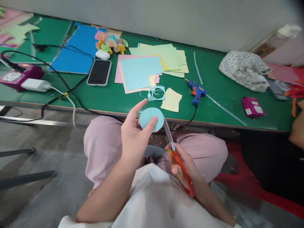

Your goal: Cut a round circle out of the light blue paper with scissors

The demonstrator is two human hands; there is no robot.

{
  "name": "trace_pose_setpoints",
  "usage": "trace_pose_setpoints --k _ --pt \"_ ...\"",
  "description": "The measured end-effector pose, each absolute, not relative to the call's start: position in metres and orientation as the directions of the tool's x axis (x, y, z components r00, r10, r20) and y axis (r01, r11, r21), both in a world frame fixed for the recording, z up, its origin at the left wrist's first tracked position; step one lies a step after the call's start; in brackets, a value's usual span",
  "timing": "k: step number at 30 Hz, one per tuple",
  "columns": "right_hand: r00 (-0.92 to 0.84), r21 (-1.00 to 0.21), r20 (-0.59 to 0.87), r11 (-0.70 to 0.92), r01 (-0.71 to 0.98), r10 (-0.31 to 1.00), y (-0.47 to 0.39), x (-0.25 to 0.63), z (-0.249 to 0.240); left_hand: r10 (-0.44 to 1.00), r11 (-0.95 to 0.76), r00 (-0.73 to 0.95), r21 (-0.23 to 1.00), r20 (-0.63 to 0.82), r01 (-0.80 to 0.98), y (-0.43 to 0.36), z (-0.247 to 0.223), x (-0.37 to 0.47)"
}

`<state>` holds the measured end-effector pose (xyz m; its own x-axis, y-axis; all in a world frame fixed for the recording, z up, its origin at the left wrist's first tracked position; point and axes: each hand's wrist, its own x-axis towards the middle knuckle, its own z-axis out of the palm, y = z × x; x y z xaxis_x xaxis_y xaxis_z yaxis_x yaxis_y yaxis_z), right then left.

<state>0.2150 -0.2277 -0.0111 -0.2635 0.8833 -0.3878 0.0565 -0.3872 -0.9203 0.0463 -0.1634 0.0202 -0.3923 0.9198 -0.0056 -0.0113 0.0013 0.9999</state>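
Note:
My left hand (pixel 136 133) pinches a light blue paper disc (pixel 148 118), thumb on top and fingers beneath, above my lap near the table's front edge. My right hand (pixel 182 161) grips a pair of scissors (pixel 181 167) with red and yellow handles. The blades point up and away, their tips by the disc's right edge. Just beyond the hands, on the table, lie a light blue paper scrap (pixel 149 96) with a round hole and a torn-edged pale yellow paper piece (pixel 171 100).
On the green table (pixel 211 107) are stacked coloured sheets (pixel 140 71), a blue glue gun (pixel 196 91), a phone (pixel 99 72), paper flowers (pixel 111 41) and a purple socket block (pixel 21 76) with trailing cables. Another person's arm (pixel 298 128) shows at the right edge.

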Motion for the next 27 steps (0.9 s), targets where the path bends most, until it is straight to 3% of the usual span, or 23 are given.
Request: trace_pose_setpoints --k 11,27 --pt "-0.245 -0.931 -0.365 -0.353 0.094 0.898 -0.230 0.216 -0.014 0.923 0.012 -0.385 1.000 -0.018 -0.018 -0.164 0.020 0.045" --pt "-0.267 -0.886 -0.433 -0.462 -0.051 0.861 -0.235 0.218 -0.024 0.930 0.000 -0.366 0.999 -0.019 -0.051 -0.165 0.020 0.049"
